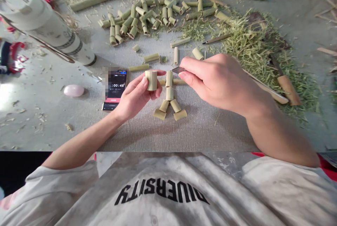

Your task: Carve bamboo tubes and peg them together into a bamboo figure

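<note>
The table (223, 124) carries shavings (234, 40) heaped at the right. Here's the right hand (216, 80), fingers pinched tight, and the left hand (135, 92), fingers clamped too. Between them lies the bamboo figure (170, 93): trunk, crosspiece, legs and feet look set out. The left grip holds a tube (151, 81), upright, just beside the figure, not part of it; whether its shaping is finished, I can't tell. The right pinches a small blade (177, 69), tip towards the left fingers.

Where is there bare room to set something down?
Best is the strip of table between the bamboo figure and the near edge, flanked by the left forearm and right forearm. Another patch, with some chips, lies between the pink oval object and the left forearm. Crowded: cut bamboo pieces beyond the figure, shavings heaped on the right.
</note>
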The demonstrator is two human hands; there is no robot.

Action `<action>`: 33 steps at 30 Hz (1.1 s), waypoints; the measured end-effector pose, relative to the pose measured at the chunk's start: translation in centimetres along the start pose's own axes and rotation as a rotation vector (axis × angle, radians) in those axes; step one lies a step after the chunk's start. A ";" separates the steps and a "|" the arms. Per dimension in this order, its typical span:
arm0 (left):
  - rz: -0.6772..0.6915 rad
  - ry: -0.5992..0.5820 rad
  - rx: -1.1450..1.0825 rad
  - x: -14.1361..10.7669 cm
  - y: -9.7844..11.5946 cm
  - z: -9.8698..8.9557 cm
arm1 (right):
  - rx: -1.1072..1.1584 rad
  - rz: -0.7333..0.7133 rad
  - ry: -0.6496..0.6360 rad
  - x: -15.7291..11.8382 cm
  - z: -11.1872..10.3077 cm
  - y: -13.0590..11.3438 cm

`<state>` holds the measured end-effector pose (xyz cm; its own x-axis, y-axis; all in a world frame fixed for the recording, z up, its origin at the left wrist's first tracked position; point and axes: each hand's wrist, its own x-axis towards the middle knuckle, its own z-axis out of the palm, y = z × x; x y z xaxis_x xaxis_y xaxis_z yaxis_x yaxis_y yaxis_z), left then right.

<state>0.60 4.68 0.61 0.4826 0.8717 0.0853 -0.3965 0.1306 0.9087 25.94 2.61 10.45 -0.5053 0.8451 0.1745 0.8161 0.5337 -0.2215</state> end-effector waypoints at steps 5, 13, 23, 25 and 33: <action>-0.034 0.004 -0.026 -0.1 -0.2 0.1 | -0.012 -0.011 -0.021 -0.1 1.2 -1.2; 0.030 -0.066 0.035 -0.1 -1.0 -0.4 | 0.085 -0.029 -0.080 0.0 2.5 -2.4; 0.074 -0.084 0.147 -0.5 -1.7 -1.2 | 0.165 0.002 -0.139 0.1 2.5 -2.6; 0.076 -0.093 0.145 -0.5 -1.7 -1.3 | 0.187 0.006 -0.141 0.1 2.5 -2.6; 0.025 -0.010 0.128 -0.7 -1.5 -0.9 | 0.236 0.009 -0.140 0.1 2.6 -2.7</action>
<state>0.16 4.32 -1.23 0.4819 0.8690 0.1124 -0.3060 0.0467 0.9509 22.99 1.37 8.60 -0.5454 0.8372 0.0413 0.7413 0.5048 -0.4424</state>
